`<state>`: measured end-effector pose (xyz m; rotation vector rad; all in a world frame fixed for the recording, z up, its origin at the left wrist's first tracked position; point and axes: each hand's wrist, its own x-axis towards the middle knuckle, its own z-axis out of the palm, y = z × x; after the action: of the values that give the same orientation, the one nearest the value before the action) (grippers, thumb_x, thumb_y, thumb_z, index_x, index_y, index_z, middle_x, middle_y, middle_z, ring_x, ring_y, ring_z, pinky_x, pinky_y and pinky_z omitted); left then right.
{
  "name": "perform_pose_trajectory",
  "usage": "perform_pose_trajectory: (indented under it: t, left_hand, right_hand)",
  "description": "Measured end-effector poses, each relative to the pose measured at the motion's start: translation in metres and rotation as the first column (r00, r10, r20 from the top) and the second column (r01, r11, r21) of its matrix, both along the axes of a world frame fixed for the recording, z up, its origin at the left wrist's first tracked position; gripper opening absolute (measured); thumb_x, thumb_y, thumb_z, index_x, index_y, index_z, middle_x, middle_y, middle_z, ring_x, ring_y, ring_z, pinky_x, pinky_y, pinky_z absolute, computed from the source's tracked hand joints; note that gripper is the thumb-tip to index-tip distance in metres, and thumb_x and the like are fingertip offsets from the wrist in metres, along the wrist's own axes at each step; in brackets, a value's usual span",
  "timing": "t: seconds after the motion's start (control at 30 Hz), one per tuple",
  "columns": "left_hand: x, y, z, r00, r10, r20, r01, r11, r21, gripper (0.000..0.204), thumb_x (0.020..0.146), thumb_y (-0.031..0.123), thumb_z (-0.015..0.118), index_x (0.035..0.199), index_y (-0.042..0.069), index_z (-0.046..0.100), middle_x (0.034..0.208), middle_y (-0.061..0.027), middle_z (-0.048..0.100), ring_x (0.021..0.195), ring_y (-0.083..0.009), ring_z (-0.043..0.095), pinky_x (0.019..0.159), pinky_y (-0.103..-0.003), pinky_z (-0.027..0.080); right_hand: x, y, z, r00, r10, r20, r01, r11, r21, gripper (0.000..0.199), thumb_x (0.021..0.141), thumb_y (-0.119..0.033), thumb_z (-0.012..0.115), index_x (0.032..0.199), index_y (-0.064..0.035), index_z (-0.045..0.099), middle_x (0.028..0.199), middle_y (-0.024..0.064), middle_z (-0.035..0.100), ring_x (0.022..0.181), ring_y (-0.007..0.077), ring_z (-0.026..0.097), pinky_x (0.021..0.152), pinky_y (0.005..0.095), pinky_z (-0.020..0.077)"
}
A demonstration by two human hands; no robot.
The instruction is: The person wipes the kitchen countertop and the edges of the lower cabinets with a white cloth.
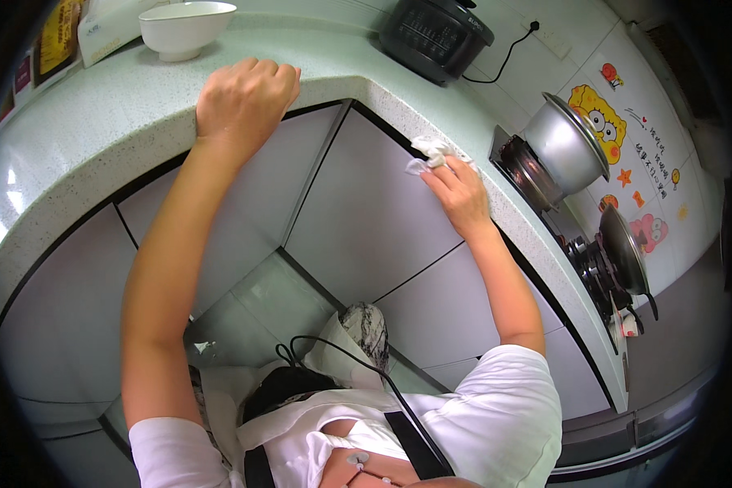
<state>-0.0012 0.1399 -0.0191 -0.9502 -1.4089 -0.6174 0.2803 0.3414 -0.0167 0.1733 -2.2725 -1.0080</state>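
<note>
My right hand grips a crumpled white cloth or tissue, pressed against the counter's front edge near its inner corner. Part of the white bundle pokes out past the fingertips. My left hand is closed in a fist and rests at the edge of the pale green speckled counter. Its palm side is hidden, so I cannot see whether anything is inside. Just behind that fist stands a white bowl, upright. Light grey cabinet doors lie below the counter edge, between my two forearms.
A black rice cooker sits at the back corner, its cord plugged into the wall. To the right are a lidded silver pot and a dark lidded pan on the stove. Boxes stand far left. A black cable crosses my lap.
</note>
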Motion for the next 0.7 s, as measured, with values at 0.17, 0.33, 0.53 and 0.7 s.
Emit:
perform_pose_trajectory:
  t: [0.17,0.33,0.53,0.7]
  left_hand:
    - [-0.002,0.002,-0.001,1.0,-0.013,-0.005,0.013,1.0,0.012,0.035,0.082,0.024,0.066,0.056,0.014,0.044,0.053,0.0021,0.045,0.052,-0.0146,0.05,0.047,-0.03,0.04]
    - [-0.002,0.003,0.0,1.0,-0.026,-0.014,0.026,0.999,0.021,0.035,0.082,0.024,0.066,0.056,0.014,0.044,0.052,0.0027,0.045,0.052,-0.0144,0.05,0.047,-0.03,0.04]
    - [-0.003,0.002,0.0,1.0,-0.001,-0.015,0.002,1.0,0.025,0.035,0.083,0.026,0.066,0.057,0.015,0.044,0.052,0.0032,0.045,0.052,-0.0135,0.05,0.046,-0.029,0.04]
    - [-0.003,0.001,0.0,0.999,0.024,-0.031,-0.024,0.999,0.023,0.035,0.082,0.026,0.066,0.057,0.015,0.044,0.052,0.0031,0.044,0.051,-0.0133,0.049,0.046,-0.029,0.04]
  right_hand:
    - [0.009,-0.011,-0.002,0.997,-0.05,0.067,0.061,0.982,-0.18,0.018,0.071,-0.012,0.07,0.089,-0.0109,0.063,0.082,0.0009,0.058,0.077,0.0189,0.058,0.064,0.0326,0.0486]
    - [-0.011,-0.017,0.008,0.989,-0.15,-0.014,0.144,0.969,-0.2,0.019,0.071,-0.014,0.072,0.086,-0.0101,0.06,0.081,0.0022,0.054,0.072,0.019,0.058,0.058,0.0329,0.0492]
    - [-0.045,0.003,0.018,0.957,-0.248,-0.151,0.233,0.966,-0.112,0.019,0.071,-0.015,0.073,0.085,-0.011,0.06,0.093,0.0025,0.054,0.074,0.0199,0.059,0.057,0.0331,0.0506]
    - [-0.041,-0.005,0.015,0.97,-0.217,-0.106,0.201,0.969,-0.145,0.02,0.069,-0.016,0.073,0.083,-0.0114,0.059,0.094,0.0005,0.055,0.074,0.0182,0.057,0.058,0.0308,0.0492]
